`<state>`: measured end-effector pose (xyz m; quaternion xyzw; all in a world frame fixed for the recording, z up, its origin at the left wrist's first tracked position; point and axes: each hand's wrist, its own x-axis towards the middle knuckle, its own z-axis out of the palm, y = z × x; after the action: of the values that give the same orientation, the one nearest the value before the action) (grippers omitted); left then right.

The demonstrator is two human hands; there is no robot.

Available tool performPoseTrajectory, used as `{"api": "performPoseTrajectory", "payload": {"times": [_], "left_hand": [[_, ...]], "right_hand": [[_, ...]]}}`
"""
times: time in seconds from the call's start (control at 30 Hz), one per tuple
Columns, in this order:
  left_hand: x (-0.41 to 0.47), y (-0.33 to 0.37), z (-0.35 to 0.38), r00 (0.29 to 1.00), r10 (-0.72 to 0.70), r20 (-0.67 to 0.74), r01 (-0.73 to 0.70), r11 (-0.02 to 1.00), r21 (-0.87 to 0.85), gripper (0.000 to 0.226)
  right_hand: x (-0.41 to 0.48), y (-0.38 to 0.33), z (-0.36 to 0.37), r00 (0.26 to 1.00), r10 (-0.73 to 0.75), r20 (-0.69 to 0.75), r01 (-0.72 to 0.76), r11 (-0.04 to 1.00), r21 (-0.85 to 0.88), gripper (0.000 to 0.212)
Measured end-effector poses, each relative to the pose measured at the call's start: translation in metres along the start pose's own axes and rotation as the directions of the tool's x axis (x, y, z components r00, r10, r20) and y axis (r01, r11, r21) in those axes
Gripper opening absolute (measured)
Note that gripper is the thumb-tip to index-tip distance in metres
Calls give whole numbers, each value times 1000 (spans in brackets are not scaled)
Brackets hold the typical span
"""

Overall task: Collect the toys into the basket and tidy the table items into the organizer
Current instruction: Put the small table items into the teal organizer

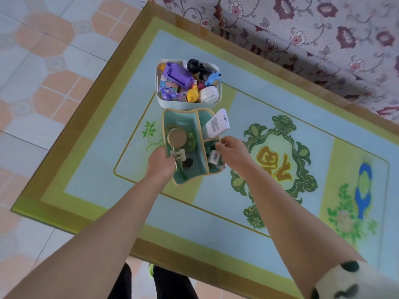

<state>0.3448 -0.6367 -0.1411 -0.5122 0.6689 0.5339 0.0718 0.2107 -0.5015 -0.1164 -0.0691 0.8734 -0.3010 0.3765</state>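
Note:
A white basket [164,102] full of toys stands on the patterned table; a purple block, a yellow duck, a blue bird and a black figure show inside. Directly in front of it sits a teal fabric organizer [194,124] with tan trim. It holds a round jar [177,136], a hair clip [178,155], a white card with a QR code [216,124] and a small barcoded box [214,157]. My left hand [160,164] grips the organizer's left wall. My right hand [230,147] pinches its right rim at the divider.
The table [216,212] carries a blue and green printed cover with a floral emblem at its middle. A flowered sofa [313,39] runs along the far side. Tiled floor [43,83] lies to the left, and my legs show below the near edge.

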Motion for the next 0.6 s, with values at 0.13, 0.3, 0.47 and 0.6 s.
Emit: {"api": "performPoseTrajectory", "payload": {"times": [0.13,0.3,0.47,0.6], "left_hand": [[4,2,-7,999,39,9,-39,999,-8,25],[13,-2,-24,998,42,51,-41,999,-16,19],[25,-14,-62,996,51,79,-48,998,-46,11],[37,-21,-108,994,69,87,-67,997,-33,21]], "right_hand": [[-1,-4,8,998,-7,-58,0,994,-111,18],[-11,-16,23,992,-29,-120,7,984,-180,16],[-25,-39,50,982,-53,-179,15,978,-208,18],[-37,-67,85,976,-45,-212,8,985,-172,18]]}}
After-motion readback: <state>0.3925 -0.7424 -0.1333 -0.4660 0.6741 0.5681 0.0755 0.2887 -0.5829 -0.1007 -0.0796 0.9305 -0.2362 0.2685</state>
